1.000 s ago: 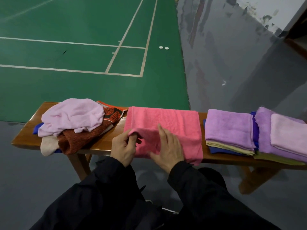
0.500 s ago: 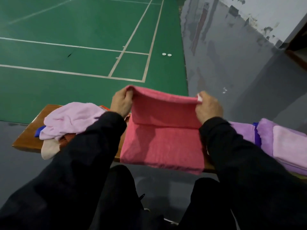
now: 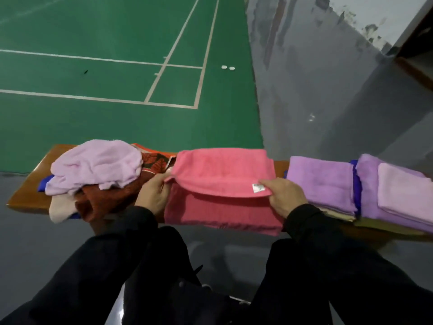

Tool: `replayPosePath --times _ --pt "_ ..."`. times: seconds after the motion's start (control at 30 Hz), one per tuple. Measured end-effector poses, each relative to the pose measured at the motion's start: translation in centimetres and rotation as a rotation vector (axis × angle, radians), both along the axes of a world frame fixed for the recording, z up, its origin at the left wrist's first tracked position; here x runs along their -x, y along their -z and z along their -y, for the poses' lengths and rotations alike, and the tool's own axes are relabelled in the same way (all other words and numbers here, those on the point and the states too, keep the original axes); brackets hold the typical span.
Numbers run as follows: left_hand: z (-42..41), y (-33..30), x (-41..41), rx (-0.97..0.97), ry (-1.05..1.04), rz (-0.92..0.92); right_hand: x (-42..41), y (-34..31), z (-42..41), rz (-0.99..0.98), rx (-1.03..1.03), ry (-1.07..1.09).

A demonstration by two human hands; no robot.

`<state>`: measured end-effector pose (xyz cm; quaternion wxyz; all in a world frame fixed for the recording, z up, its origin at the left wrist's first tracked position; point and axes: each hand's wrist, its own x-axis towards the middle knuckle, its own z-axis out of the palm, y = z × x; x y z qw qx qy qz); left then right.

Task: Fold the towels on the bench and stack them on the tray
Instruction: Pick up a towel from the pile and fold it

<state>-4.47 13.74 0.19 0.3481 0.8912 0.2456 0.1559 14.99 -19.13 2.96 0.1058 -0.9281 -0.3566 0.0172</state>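
**Pink towel half-folded on a wooden counter beside a green court**

A long brown wooden counter [image 3: 28,188] runs across the view, its glossy top catching some light at the left end. Beyond it lies a green sports court floor [image 3: 93,31] marked with white lines, and two small white discs [image 3: 227,68] sit near the court's right edge. To the right of the green the floor turns grey and shiny [image 3: 316,90], meeting a scuffed pale wall at the upper right corner. The same grey floor shows under the counter.

In the middle of the counter lies the pink towel [image 3: 222,167], its near part hanging over the front edge. The left hand [image 3: 153,195] pinches the towel's left corner, its fingers clamped on the cloth. The right hand [image 3: 284,198] grips the right corner beside a small white label [image 3: 257,187], fingers likewise closed on the fabric. Between them a folded flap sags over the lower layer. Both arms wear dark sleeves.

On the left sits a loose heap: a pale lilac towel [image 3: 98,165] on top of a rust-brown patterned cloth [image 3: 112,200], with blue and cream cloth peeking out below. On the right stand folded purple towels [image 3: 321,181], with a second lilac stack [image 3: 398,191] just beside them; what they rest on is hidden.
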Motion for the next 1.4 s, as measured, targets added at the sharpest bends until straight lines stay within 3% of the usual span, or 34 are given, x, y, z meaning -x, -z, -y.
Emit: replayPosePath --times 0.1,0.17,0.27,0.4,0.57,0.73,0.87,1.0,1.17,1.27,1.4 --pt "0.8 1.2 2.0 -0.134 0.135 -0.049 1.2 1.7 1.0 0.016 0.039 0.002" --pt "1.0 1.6 2.9 -0.185 0.161 -0.01 1.7 2.6 1.7 0.113 -0.048 -0.072" --pt "1.9 1.4 4.3 -0.148 0.094 0.093 2.1 3.1 3.2 0.291 -0.216 -0.265" --pt "2.7 1.8 6.6 -0.091 0.019 0.18 2.7 3.6 5.6 0.361 -0.275 -0.386" --pt "2.9 4.2 8.4 -0.218 0.137 0.043 4.0 5.2 7.7 0.309 -0.112 -0.471" --pt "2.3 5.0 8.0 -0.38 0.22 -0.057 5.1 5.0 6.8 0.23 0.024 -0.408" --pt "2.5 4.0 7.9 -0.402 0.148 -0.091 6.7 4.5 5.5 0.126 -0.142 -0.208" --pt "3.0 2.9 3.3 -0.092 -0.104 -0.152 6.5 3.4 1.8 -0.162 -0.155 0.114" --pt "3.3 1.4 -3.4 0.136 -0.291 -0.28 3.0 3.3 -3.8 -0.465 -0.178 0.481" --pt "2.4 1.1 -5.0 0.195 -0.389 -0.407 1.5 3.4 -4.7 -0.515 -0.117 0.68" --pt "1.5 1.2 -5.5 0.219 -0.394 -0.486 1.2 3.0 -4.7 -0.372 -0.084 0.736"
